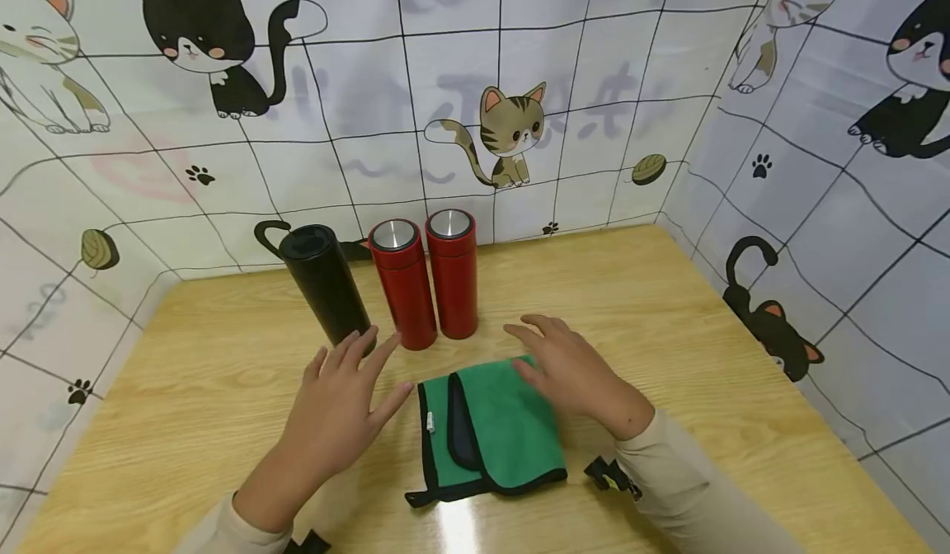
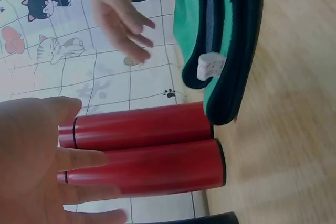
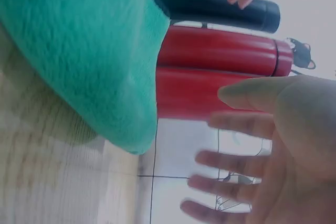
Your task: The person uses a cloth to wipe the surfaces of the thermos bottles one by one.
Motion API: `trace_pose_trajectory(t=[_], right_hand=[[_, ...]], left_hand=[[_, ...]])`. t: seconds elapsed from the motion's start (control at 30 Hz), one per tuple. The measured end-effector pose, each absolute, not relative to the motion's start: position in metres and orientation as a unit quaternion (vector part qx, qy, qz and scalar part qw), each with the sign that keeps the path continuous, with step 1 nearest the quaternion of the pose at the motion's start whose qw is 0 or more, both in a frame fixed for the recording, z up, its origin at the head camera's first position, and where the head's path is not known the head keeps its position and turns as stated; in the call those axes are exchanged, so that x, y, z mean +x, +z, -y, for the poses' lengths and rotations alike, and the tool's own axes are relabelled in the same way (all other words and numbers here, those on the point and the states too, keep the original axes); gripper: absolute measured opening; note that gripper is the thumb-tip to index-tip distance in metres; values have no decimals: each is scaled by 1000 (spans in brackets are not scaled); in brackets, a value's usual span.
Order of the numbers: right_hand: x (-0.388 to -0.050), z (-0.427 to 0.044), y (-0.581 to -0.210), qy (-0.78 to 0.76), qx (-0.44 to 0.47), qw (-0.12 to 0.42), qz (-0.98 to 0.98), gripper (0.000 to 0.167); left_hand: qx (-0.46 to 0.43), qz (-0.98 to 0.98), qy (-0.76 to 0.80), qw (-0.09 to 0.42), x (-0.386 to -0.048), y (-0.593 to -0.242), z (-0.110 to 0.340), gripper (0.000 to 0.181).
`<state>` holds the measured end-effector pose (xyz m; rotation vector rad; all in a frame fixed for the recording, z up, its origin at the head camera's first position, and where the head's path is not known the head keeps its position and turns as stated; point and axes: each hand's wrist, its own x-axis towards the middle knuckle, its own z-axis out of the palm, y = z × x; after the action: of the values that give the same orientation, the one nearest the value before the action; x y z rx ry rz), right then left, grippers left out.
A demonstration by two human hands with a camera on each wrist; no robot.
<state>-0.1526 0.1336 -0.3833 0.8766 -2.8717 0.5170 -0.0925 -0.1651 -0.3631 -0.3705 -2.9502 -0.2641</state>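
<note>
In the head view, the left hand (image 1: 334, 418) was over the bench (image 1: 742, 356), its fingers spread and slightly bent, grasping nothing. The green cloth (image 1: 519, 422), folded and with black edging, lay on the bench between the two hands. The right hand (image 1: 575, 373) was at its upper right corner, with the fingers released; the thumb covered a little of this corner. Behind the hands stood a black bottle (image 1: 322, 278), a left red bottle (image 1: 404, 290) and a right red bottle (image 1: 454, 282), the red ones with silvery tops. The left fingertips hid part of the black bottle's base, so I could not tell from here whether they touched it. On the printed backdrop (image 1: 594, 142), a dark figure was mostly covered by the bottles.

In the left wrist view, which was turned sideways, the left hand was cut off by the left edge, and its empty fingers partly hid the upper ends of the red bottles. The black bottle was only a dark strip at the bottom. The cloth was cut by the top edge; the writing on its white tag (image 2: 211, 66) was too blurred to read.

In the right wrist view, the cloth filled the upper left and hid the bottles' bases. The right hand, cut by the right edge, had its fingers apart and empty, with a gap to the cloth. Of the left hand, only a part showed at the top.
</note>
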Motion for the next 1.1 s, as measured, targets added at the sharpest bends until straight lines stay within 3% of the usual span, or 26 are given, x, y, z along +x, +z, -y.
trace_pose_trajectory(t=[0.3,0.6,0.73,1.1], right_hand=[[-168,-117,-395,142,335,-29,931,32],[-174,-110,-405,160,342,-27,926,8],[-171,-109,-404,190,375,-5,907,8],[-170,-91,-411,240,384,-79,888,8]], left_hand=[[-122,976,-123,131,-95,-363,180,41],[-96,950,-195,225,-102,-365,203,19],[-98,947,-197,233,-103,-365,203,18],[-90,947,-205,229,-110,-362,202,18]])
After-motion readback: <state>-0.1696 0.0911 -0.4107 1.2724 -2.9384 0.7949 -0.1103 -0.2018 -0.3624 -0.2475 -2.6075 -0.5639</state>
